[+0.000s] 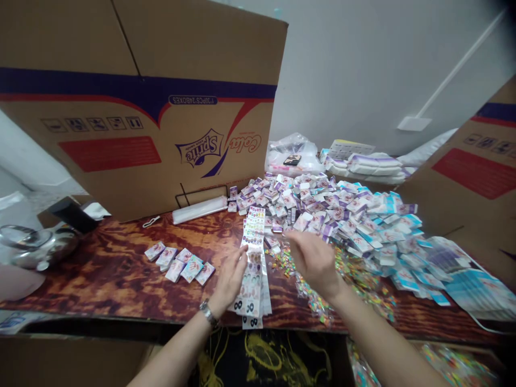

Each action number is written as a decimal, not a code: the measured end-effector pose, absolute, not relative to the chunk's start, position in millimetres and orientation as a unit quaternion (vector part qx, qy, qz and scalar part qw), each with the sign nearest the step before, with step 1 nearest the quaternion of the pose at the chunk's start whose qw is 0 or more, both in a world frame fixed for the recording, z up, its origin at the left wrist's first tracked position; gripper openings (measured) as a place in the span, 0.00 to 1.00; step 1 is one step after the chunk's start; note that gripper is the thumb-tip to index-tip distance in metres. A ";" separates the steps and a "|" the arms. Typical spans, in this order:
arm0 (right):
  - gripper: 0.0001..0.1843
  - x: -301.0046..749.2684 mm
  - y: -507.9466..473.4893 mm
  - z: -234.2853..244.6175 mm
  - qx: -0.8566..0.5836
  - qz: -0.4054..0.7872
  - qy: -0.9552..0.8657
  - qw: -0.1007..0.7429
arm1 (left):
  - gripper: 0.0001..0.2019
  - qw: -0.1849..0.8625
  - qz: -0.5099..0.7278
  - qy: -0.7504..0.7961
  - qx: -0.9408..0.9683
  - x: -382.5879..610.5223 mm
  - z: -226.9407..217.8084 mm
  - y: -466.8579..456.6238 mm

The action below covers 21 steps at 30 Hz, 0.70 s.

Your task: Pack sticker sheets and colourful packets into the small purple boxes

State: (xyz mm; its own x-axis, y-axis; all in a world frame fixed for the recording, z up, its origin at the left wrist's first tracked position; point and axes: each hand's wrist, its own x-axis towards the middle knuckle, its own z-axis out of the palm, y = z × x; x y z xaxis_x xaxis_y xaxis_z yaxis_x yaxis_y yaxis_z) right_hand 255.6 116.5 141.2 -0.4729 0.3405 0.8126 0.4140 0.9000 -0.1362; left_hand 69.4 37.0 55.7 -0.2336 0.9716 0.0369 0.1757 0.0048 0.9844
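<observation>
Long sticker strips (253,274) with rows of small coloured pictures lie in a stack in front of me, overhanging the table's near edge a little. My left hand (231,277), with a metal watch at the wrist, rests along the left edge of the strips, fingers stretched forward. Right of them, my right hand (314,263) is raised with curled fingers, above small wrapped candies (355,274) and close to a heap of small printed boxes (342,209). Its fingertips are partly hidden, so I cannot make out what they hold. Several small boxes (193,267) lie apart at the left.
A large cardboard carton (153,118) stands behind the table (121,279), another carton (479,188) at the right. A clear plastic sleeve bundle (200,209) lies by the first. Flat stacked box blanks (479,290) are at the right; a shiny metal pot (44,247) is far left.
</observation>
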 end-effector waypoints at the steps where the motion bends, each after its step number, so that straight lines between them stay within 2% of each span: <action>1: 0.12 256.1 102.4 136.2 -0.166 -0.045 -0.879 0.444 | 0.27 0.481 0.553 0.550 0.401 73.9 62.8 35.3; 4: 0.14 258.1 62.0 119.8 -0.053 -0.030 -0.929 0.364 | 0.26 0.690 0.568 0.404 0.198 86.7 75.9 32.6; 6: 0.15 260.3 42.9 113.3 -0.030 0.008 -0.943 0.330 | 0.21 0.729 0.554 0.381 0.126 92.5 76.9 32.0; 8: 0.15 262.4 34.5 112.0 -0.036 0.058 -0.943 0.324 | 0.18 0.718 0.553 0.408 0.112 96.2 74.7 30.2; 10: 0.13 263.3 38.6 114.5 -0.085 0.094 -0.929 0.348 | 0.19 0.684 0.561 0.435 0.170 98.8 72.6 26.4; 14: 0.09 257.9 73.3 120.4 -0.241 0.096 -0.885 0.387 | 0.24 0.656 0.539 0.420 0.321 101.3 73.9 14.9; 16: 0.10 252.7 91.5 120.3 -0.288 0.091 -0.871 0.387 | 0.22 0.647 0.506 0.417 0.389 101.3 75.5 10.2; 18: 0.10 248.7 101.9 118.6 -0.305 0.084 -0.864 0.392 | 0.19 0.628 0.483 0.439 0.424 101.5 75.7 7.6; 21: 0.10 248.7 97.8 115.9 -0.266 0.045 -0.872 0.408 | 0.15 0.626 0.509 0.473 0.354 104.3 73.0 7.8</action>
State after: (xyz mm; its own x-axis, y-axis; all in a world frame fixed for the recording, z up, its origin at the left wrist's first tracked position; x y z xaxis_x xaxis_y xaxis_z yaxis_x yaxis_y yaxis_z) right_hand 248.7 97.8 115.9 -0.5262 0.5011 0.6871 0.4269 0.8544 -0.2962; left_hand 104.3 7.8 73.0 0.0351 0.9722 -0.2314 -0.3020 0.2311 0.9249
